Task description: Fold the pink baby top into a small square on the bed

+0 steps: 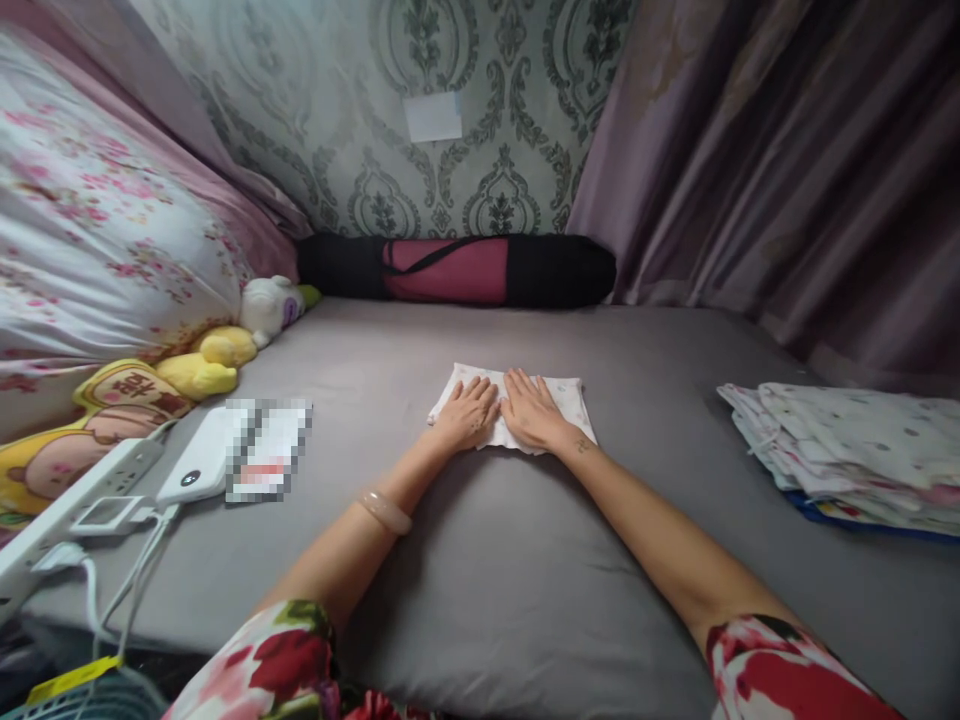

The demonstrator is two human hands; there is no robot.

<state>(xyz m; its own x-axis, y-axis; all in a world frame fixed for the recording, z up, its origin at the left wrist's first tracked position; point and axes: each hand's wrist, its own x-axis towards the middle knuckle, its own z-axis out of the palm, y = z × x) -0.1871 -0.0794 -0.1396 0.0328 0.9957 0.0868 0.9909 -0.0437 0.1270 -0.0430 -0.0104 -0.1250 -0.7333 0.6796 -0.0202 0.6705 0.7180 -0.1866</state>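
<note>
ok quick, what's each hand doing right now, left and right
Left hand: open, flat on the folded cloth, holding nothing.
Right hand: open, flat on the same cloth, holding nothing.

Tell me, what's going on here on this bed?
A person kneels or sits at a grey bed and presses both palms flat on a small folded white cloth with a faint print. The left hand and the right hand lie side by side on it, fingers spread. At the right edge sits a stack of folded cloths of a similar kind. On the left lie a white power bank, a power strip and some plush toys.
</note>
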